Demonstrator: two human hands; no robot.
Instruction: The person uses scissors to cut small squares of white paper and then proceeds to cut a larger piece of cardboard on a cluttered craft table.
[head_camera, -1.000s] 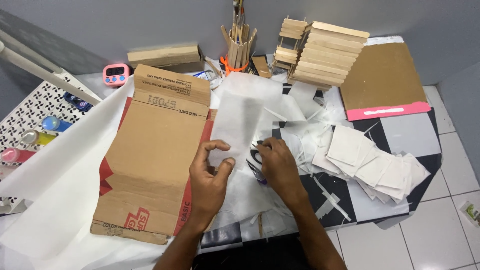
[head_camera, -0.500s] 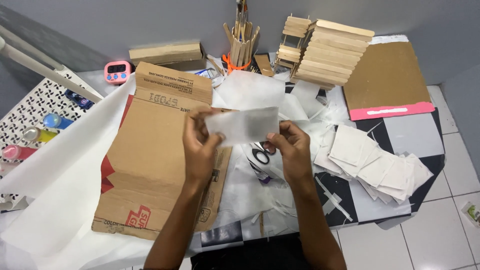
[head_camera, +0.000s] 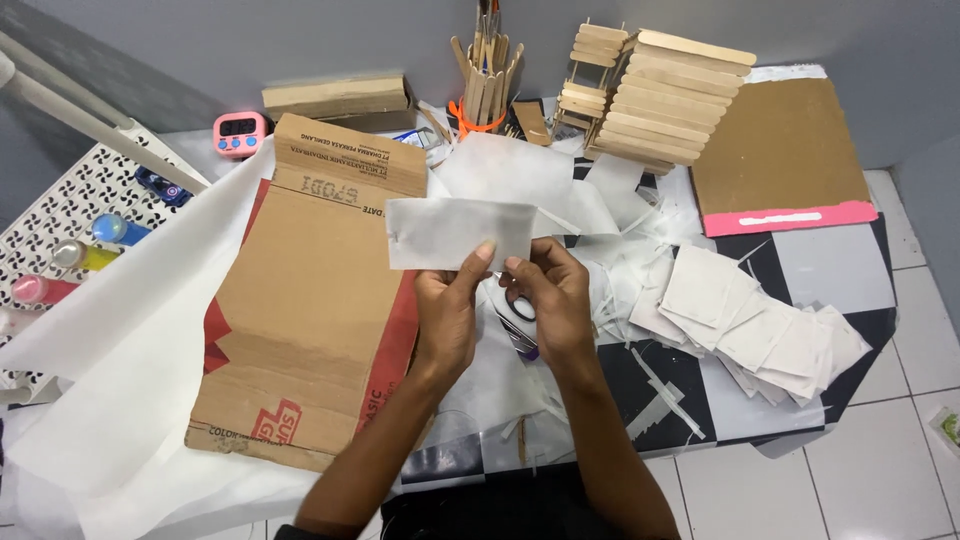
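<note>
A white paper strip (head_camera: 455, 232) is held up above the table by both hands. My left hand (head_camera: 447, 315) pinches its lower edge with thumb and fingers. My right hand (head_camera: 553, 296) grips the same edge at the strip's right end. Scissors (head_camera: 521, 322) with purple handles lie on the table right under my right hand, partly hidden by it. A flattened brown cardboard box (head_camera: 310, 300) lies just left of my hands.
A pile of cut white paper squares (head_camera: 760, 325) lies to the right, with paper scraps (head_camera: 660, 390) around it. A stick model (head_camera: 650, 95), a cup of sticks (head_camera: 487, 70), a pink timer (head_camera: 241, 133), a brown board (head_camera: 780, 150) and paint bottles (head_camera: 80, 255) surround the work area.
Both hands lifted from the table surface with the white paper strip and raised it; the strip now sits further left, held at its lower edge.
</note>
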